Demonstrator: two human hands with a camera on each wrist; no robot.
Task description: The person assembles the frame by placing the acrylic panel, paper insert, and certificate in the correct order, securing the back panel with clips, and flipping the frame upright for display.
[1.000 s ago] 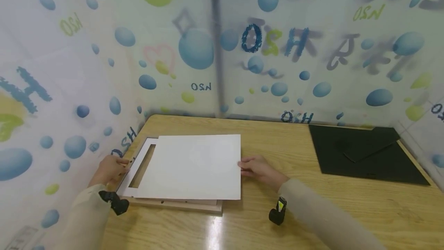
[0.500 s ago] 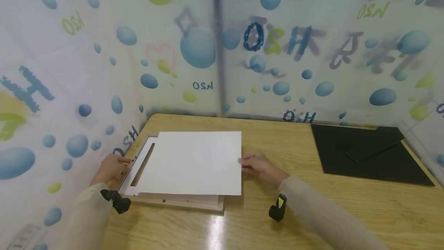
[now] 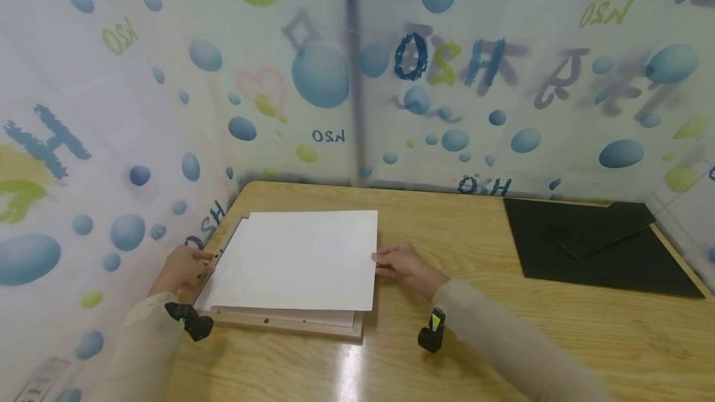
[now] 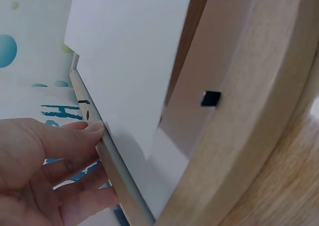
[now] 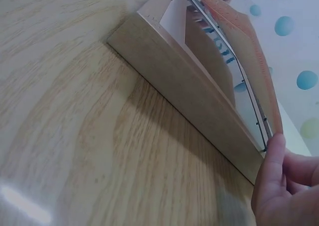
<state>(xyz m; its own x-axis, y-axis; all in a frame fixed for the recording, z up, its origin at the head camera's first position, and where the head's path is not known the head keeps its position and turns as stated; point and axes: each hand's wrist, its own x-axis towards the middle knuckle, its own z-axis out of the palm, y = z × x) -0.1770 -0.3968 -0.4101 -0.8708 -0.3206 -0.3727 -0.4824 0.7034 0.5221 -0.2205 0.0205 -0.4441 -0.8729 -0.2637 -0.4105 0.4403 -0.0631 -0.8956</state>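
A wooden picture frame (image 3: 287, 322) lies on the table at the left. Over it my right hand (image 3: 408, 267) pinches the right edge of a sheet (image 3: 296, 259) that is white on top. The right wrist view shows this sheet's underside (image 5: 251, 47) with orange-brown colouring, and its right side raised above the frame. In the left wrist view my left hand (image 4: 60, 161) grips the frame's left rail, thumb tip on top and fingers along the outer side. A white layer inside the frame shows past the sheet's left edge. The sheet hides most of the frame's inside.
A black backing board (image 3: 603, 253) with a stand flap lies on the wooden table (image 3: 447, 228) at the right. A small dark tab (image 4: 211, 98) projects inward from the frame's near rail. Patterned walls (image 3: 268, 79) close off the left and back.
My right hand has moved left with the white sheet, and the slot that showed beside its left edge is now covered. My left hand has stayed at the frame's left rail.
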